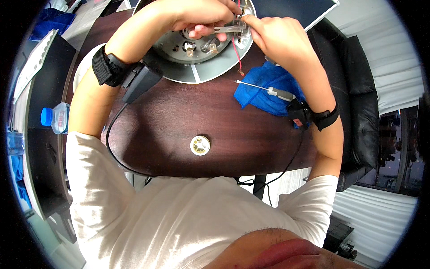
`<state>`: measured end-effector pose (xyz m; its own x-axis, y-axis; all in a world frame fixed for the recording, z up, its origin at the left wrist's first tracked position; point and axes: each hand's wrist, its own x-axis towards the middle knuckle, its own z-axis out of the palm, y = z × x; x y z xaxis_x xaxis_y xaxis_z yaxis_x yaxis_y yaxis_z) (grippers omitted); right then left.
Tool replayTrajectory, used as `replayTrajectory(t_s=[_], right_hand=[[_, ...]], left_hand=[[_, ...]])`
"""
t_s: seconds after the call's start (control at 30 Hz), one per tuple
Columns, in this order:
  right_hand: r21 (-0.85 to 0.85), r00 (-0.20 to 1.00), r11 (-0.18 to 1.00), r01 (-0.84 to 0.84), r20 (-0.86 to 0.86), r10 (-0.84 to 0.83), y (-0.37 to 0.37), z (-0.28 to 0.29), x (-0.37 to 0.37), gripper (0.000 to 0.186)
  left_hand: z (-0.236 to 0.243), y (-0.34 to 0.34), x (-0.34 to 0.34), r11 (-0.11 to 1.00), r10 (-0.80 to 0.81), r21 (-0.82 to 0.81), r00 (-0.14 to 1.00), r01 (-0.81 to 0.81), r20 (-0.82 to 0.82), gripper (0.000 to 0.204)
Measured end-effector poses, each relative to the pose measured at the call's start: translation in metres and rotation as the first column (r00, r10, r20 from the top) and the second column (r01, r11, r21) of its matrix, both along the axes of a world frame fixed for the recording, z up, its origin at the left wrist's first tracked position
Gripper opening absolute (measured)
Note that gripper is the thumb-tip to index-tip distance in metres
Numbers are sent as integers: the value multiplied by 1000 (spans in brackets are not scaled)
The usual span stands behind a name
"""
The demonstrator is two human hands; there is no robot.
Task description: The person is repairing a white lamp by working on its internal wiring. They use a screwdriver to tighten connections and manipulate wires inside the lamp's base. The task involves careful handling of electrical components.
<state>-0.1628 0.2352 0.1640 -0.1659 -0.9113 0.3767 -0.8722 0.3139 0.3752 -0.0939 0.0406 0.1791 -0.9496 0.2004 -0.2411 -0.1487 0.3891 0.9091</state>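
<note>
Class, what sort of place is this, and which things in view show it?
Probably an office or similar indoor room: a dark wood-look table, a black padded seat to its right, and pleated white curtains beyond.

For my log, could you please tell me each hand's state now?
Left hand: curled, apparently holding a slim, pale, shiny strip.
Right hand: bent at the strip's end; grip unclear.

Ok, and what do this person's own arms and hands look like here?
The left hand and right hand are gloveless, below short white sleeves. The left wrist wears a wide black strap with a black box and black cable; the right, a black wristband and smaller dark module with a reddish mark.
</note>
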Motion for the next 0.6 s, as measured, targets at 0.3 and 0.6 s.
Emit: replayTrajectory(t_s=[0.3, 0.6], right_hand=[[107, 999, 994, -28, 21, 26, -4, 9, -2, 13], [103, 1000, 995, -2, 30, -1, -6, 9, 1, 12]], left_hand=[[1, 4, 4, 1000, -4, -27, 1000, 3, -22, 60], [1, 6, 6, 999, -13, -35, 1000, 13, -10, 54]])
